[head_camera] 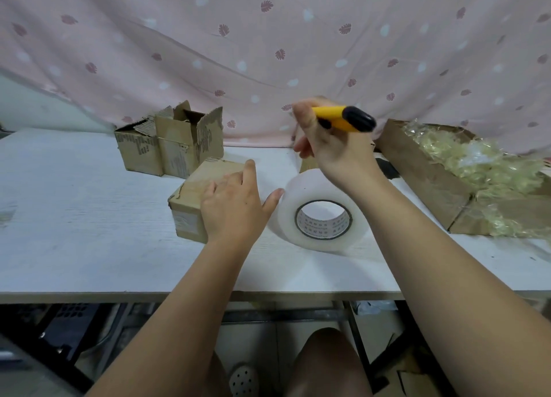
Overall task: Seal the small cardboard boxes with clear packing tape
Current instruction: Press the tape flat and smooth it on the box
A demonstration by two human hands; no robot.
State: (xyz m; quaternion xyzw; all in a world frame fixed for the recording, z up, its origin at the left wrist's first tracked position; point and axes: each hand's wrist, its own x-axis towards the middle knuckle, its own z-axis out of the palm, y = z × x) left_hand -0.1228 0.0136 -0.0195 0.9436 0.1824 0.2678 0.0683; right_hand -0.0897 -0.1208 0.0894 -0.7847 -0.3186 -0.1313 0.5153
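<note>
A small closed cardboard box (190, 201) lies on the white table (74, 232) near the middle. My left hand (234, 204) rests flat on the box's top with straight fingers, its thumb reaching toward the tape. A large roll of clear packing tape (320, 211) stands tilted just right of the box. Above the roll, my right hand (323, 141) grips a yellow and black utility knife (347, 119), held up off the table.
Two open cardboard boxes (170, 146) stand at the back left. A long shallow cardboard box (423, 176) with pale crinkled filler sits at the right. A pink patterned curtain (268, 53) hangs behind the table. A small box (307, 164) is partly hidden behind my right hand.
</note>
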